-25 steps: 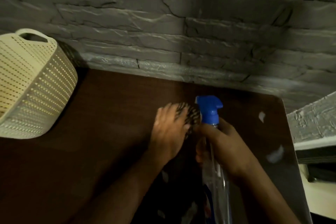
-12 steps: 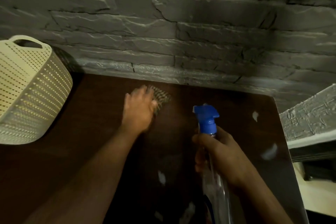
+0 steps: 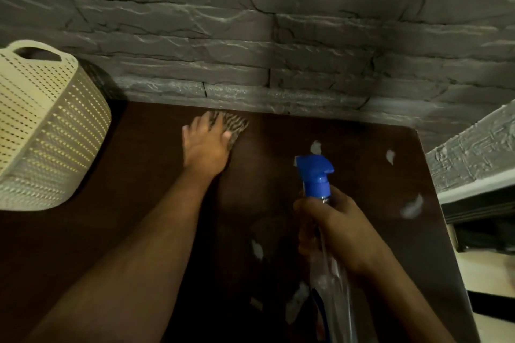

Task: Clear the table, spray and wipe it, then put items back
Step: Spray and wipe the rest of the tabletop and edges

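The left hand [image 3: 205, 145] with the cloth [image 3: 232, 127] now lies far from the right hand's grip on the spray bottle [image 3: 317, 175], near the wall.

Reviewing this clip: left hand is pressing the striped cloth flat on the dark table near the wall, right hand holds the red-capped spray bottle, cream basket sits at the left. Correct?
Not quite: the spray bottle in the right hand has a blue trigger head, not red, as the head view shows. The rest holds: the left hand presses the striped cloth on the dark table near the wall, and the cream basket sits at the left.
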